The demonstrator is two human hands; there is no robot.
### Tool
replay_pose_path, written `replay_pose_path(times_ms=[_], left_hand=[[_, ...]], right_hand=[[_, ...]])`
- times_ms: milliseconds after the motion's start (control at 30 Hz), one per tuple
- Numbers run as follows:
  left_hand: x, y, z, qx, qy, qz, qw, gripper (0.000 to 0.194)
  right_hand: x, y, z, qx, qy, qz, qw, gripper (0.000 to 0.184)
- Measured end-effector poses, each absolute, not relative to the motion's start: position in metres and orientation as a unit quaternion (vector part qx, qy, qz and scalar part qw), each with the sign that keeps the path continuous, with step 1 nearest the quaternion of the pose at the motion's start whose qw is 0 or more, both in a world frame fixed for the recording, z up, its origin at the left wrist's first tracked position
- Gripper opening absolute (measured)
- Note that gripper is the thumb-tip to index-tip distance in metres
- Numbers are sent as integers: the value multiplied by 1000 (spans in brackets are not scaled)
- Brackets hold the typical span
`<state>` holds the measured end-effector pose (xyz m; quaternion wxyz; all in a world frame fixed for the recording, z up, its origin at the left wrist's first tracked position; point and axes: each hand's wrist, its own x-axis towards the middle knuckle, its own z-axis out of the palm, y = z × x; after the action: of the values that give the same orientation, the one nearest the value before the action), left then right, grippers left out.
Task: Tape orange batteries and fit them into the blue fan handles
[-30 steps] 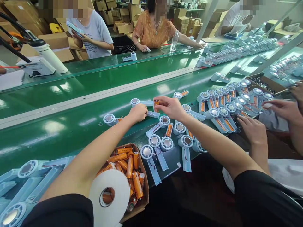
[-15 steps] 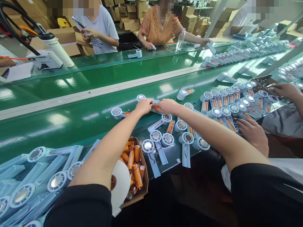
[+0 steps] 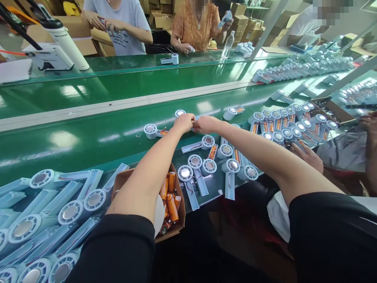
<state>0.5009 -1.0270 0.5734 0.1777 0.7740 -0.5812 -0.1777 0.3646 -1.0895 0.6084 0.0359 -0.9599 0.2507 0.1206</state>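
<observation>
Over the near side of the green belt, my left hand (image 3: pixel 184 123) and my right hand (image 3: pixel 206 124) meet with fingers pinched on a light blue handheld fan. Its round head (image 3: pixel 179 113) shows just beyond my left hand, while its handle is mostly hidden by my fingers. Something small and reddish at my left fingertips is too small to name. Left of my hands lies another handheld fan (image 3: pixel 150 130) with an orange battery and wires in its open handle. Below my right forearm, several open fans (image 3: pixel 208 166) lie on the dark green tabletop.
A cardboard box (image 3: pixel 182 214) of orange batteries stands below my left forearm, beside a partly hidden white roll (image 3: pixel 159 215). Piled fans (image 3: pixel 70 212) fill the lower left. A co-worker's hand (image 3: pixel 306 157) is by the fan rows at right. People stand across the belt (image 3: pixel 118 114).
My hands have drawn closer together over the fan, covering the orange battery seen between them before. The view has shifted slightly. Across the belt, a co-worker has raised a light blue fan.
</observation>
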Motion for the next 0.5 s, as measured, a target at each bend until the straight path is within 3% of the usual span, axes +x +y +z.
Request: replay_pose_path(times_ms=[167,267,367,433,500], left_hand=[[498,-1027,575,784,-568,-170,184,29],[485,-1030,582,794,-557,-161,182,36],[473,-1016,601,776,-582,-164,178,41],[475,-978,620,749,-616,-165,178,49],[483,-910,639,709,-661,-171,174,47]], right_hand=[[343,-1100,611,-945,312,-23,93,47],[337,-1105,614,-905,357,-131,189,31],[332,-1098,627,-898,354,-157,209,24],[320,-1080,639,-896,345,-169,222,30],[295,-1051,651,-895,330,-172,245,22]])
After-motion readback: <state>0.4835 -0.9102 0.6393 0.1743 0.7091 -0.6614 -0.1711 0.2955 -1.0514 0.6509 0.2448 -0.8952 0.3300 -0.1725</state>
